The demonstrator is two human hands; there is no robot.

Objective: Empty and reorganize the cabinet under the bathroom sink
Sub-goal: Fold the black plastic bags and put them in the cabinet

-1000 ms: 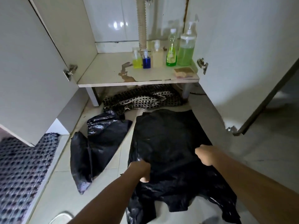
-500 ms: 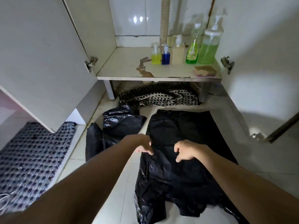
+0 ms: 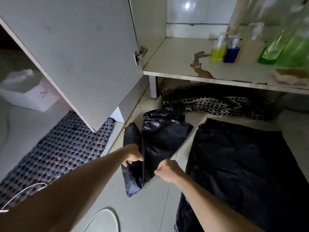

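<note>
A crumpled black plastic bag (image 3: 160, 136) lies on the tiled floor in front of the open cabinet. My left hand (image 3: 133, 154) grips its left fold and my right hand (image 3: 167, 170) pinches its lower right edge. A second, larger black bag (image 3: 242, 164) lies spread flat to the right, with neither hand on it. On the cabinet shelf (image 3: 175, 64) stand a yellow bottle (image 3: 217, 51), a blue bottle (image 3: 231, 53), a pale pump bottle (image 3: 250, 47) and two green bottles (image 3: 274, 51), with a sponge (image 3: 291, 76) near the front edge.
The left cabinet door (image 3: 75, 52) stands open over a checked mat (image 3: 58, 153). A patterned cloth (image 3: 217, 101) lies under the shelf. A white box (image 3: 28, 94) sits at far left. A white cord (image 3: 103, 216) loops on the floor near me.
Both hands left the large flat bag and moved left to the crumpled bag, taking hold of it. The view swung left and closer to the floor.
</note>
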